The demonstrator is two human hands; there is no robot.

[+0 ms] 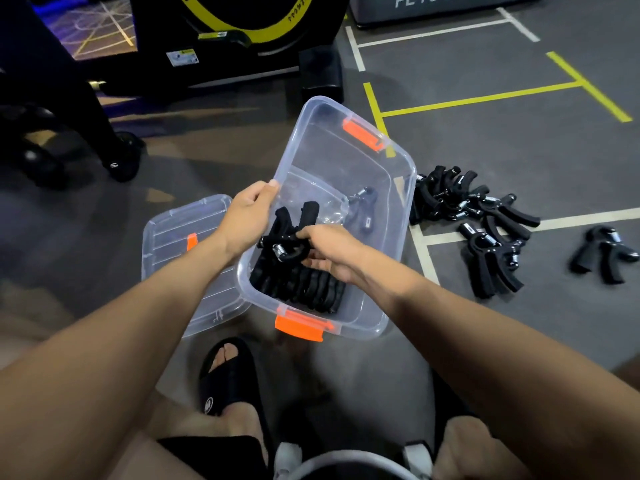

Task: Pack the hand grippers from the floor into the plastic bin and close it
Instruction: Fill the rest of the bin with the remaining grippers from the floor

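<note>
While right hand [329, 252] pinches a hand gripper [287, 233] over the plastic bin [398, 216], handles pointing away, left hand [247, 216] gripping rim; floor pile [478, 216] rightward, nearer right hand.

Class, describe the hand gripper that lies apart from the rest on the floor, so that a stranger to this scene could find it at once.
Start at the clear plastic bin with orange latches. To its right a heap of black hand grippers lies on the grey floor. Farther right, past the heap, the lone hand gripper lies near the picture's edge, touching no other.
</note>
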